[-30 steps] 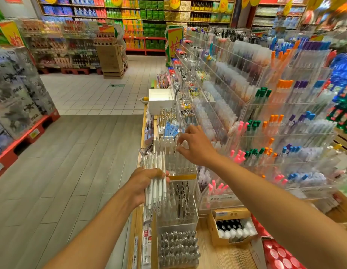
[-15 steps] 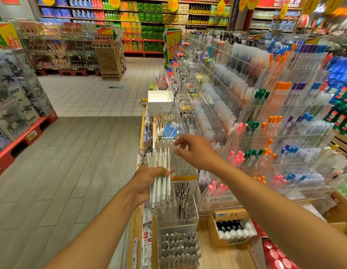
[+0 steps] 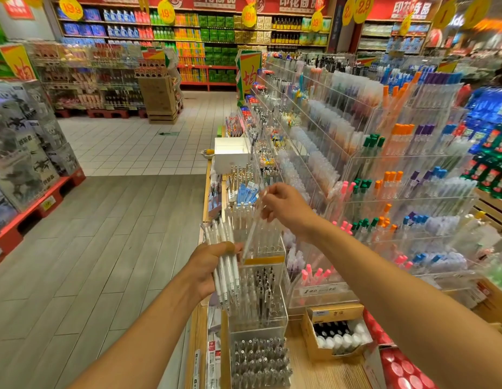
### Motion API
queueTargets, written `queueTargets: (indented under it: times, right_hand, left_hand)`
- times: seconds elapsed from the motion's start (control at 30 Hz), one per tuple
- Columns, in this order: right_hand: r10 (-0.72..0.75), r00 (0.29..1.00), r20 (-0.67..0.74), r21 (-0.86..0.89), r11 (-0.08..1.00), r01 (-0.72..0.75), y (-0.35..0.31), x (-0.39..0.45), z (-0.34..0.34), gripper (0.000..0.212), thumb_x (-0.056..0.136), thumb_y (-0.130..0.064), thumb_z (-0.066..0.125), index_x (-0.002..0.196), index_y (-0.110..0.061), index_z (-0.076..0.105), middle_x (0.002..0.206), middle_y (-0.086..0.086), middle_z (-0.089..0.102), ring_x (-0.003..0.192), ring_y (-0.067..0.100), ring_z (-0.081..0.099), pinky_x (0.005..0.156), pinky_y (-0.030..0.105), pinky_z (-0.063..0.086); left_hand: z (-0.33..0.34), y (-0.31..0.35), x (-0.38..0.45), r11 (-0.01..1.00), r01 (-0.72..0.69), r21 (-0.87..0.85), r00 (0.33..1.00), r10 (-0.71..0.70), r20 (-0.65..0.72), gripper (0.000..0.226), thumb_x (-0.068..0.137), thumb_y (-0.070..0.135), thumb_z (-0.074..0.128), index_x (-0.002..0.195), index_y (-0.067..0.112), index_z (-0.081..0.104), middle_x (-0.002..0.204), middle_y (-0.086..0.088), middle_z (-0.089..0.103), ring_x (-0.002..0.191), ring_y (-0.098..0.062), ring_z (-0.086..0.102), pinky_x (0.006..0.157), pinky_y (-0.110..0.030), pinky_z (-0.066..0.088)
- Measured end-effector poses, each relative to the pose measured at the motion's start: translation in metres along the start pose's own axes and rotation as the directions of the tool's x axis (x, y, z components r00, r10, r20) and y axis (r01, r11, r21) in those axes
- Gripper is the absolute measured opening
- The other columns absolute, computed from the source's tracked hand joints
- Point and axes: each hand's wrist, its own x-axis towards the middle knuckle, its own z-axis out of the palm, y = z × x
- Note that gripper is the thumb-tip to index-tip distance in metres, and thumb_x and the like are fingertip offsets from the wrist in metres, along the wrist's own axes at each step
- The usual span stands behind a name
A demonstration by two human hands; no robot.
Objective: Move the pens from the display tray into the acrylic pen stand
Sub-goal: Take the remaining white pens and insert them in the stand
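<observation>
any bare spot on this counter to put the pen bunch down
Bare wood lies between the stand and the cardboard box. The white box ahead looks empty. Elsewhere packed: acrylic racks to the right, packets along the left edge.

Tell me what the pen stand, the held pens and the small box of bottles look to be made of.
Pen stand: clear glossy acrylic, contents visible through its walls. Bundle of pens in the left hand: white, translucent plastic, probably. Small box: tan matte cardboard, seemingly, with folded flaps.
</observation>
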Motion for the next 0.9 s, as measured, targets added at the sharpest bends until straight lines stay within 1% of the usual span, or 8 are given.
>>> queueTargets:
  times: [0.07, 0.13, 0.23, 0.3, 0.43, 0.67, 0.83, 0.9]
  right_hand:
    - [-0.113, 0.988, -0.105, -0.085, 0.991, 0.104, -0.003, 0.005, -0.005, 0.009, 0.096, -0.009, 0.049, 0.09, -0.015, 0.051, 0.083, 0.01, 0.064, 0.067, 0.021, 0.06, 0.06, 0.032, 0.05]
    - [-0.209, 0.972, -0.108, -0.262, 0.949, 0.175, -0.003, 0.009, -0.006, 0.004, 0.095, -0.013, 0.05, 0.093, -0.016, 0.05, 0.087, 0.014, 0.063, 0.074, 0.03, 0.059, 0.066, 0.043, 0.049]
    - [-0.277, 0.961, 0.01, -0.471, 0.846, 0.249, 0.004, 0.013, -0.001, 0.002, 0.097, -0.017, 0.049, 0.098, -0.015, 0.05, 0.077, 0.003, 0.059, 0.063, 0.017, 0.052, 0.054, 0.031, 0.04]
    - [-0.271, 0.959, 0.083, -0.561, 0.783, 0.27, 0.01, 0.015, 0.004, 0.005, 0.098, -0.017, 0.048, 0.102, -0.014, 0.049, 0.073, -0.003, 0.055, 0.06, 0.01, 0.047, 0.054, 0.028, 0.034]
    - [-0.243, 0.958, 0.149, -0.669, 0.689, 0.279, 0.02, 0.02, 0.008, 0.013, 0.097, -0.018, 0.051, 0.107, -0.011, 0.055, 0.087, 0.001, 0.058, 0.075, 0.019, 0.054, 0.064, 0.034, 0.043]
    - [-0.247, 0.947, 0.207, -0.778, 0.545, 0.312, 0.028, 0.028, 0.019, 0.02, 0.091, -0.026, 0.061, 0.104, -0.012, 0.068, 0.1, -0.003, 0.039, 0.091, 0.018, 0.045, 0.079, 0.03, 0.041]
    - [-0.186, 0.952, 0.243, -0.882, 0.368, 0.296, 0.016, 0.033, 0.015, 0.025, 0.089, -0.033, 0.062, 0.109, -0.019, 0.07, 0.112, 0.003, 0.05, 0.113, 0.025, 0.038, 0.092, 0.034, 0.036]
    - [-0.187, 0.954, 0.233, -0.885, 0.365, 0.288, 0.012, 0.031, 0.015, 0.027, 0.089, -0.031, 0.063, 0.113, -0.02, 0.068, 0.115, 0.003, 0.052, 0.115, 0.024, 0.039, 0.094, 0.035, 0.037]
  left_hand:
    - [-0.007, -0.001, 0.002, 1.0, 0.01, 0.016, 1.0, -0.01, -0.029, 0.004, 0.086, 0.0, 0.061, 0.087, -0.003, 0.063, 0.068, -0.013, 0.064, 0.052, -0.022, 0.06, 0.052, -0.029, 0.053]
    - [-0.013, -0.003, 0.002, 0.999, 0.037, -0.009, 0.998, -0.037, -0.058, 0.003, 0.087, 0.001, 0.06, 0.09, 0.0, 0.06, 0.067, -0.013, 0.062, 0.052, -0.022, 0.059, 0.057, -0.033, 0.053]
    - [-0.018, -0.004, 0.002, 0.996, 0.078, -0.053, 0.993, -0.083, -0.088, 0.004, 0.086, 0.001, 0.062, 0.089, 0.002, 0.063, 0.065, -0.014, 0.065, 0.052, -0.022, 0.062, 0.058, -0.035, 0.055]
    - [-0.02, -0.004, 0.001, 0.993, 0.099, -0.063, 0.991, -0.104, -0.089, 0.004, 0.083, 0.001, 0.063, 0.087, 0.002, 0.064, 0.064, -0.013, 0.066, 0.05, -0.021, 0.062, 0.054, -0.031, 0.055]
    - [-0.022, -0.004, 0.0, 0.991, 0.114, -0.069, 0.989, -0.12, -0.085, 0.006, 0.079, 0.001, 0.064, 0.084, 0.0, 0.066, 0.066, -0.014, 0.067, 0.052, -0.022, 0.061, 0.063, -0.036, 0.052]
    - [-0.023, -0.001, 0.002, 0.996, 0.084, -0.033, 0.992, -0.087, -0.097, 0.015, 0.083, 0.0, 0.063, 0.096, -0.005, 0.068, 0.072, -0.015, 0.071, 0.057, -0.023, 0.066, 0.069, -0.039, 0.053]
    - [-0.021, 0.001, 0.003, 0.997, 0.074, -0.003, 0.993, -0.074, -0.092, 0.017, 0.084, 0.001, 0.064, 0.098, -0.006, 0.07, 0.075, -0.015, 0.073, 0.057, -0.021, 0.068, 0.062, -0.033, 0.056]
    - [-0.018, 0.002, 0.003, 0.998, 0.069, 0.007, 0.994, -0.068, -0.086, 0.017, 0.083, 0.002, 0.066, 0.097, -0.006, 0.071, 0.078, -0.016, 0.074, 0.058, -0.021, 0.069, 0.057, -0.031, 0.056]
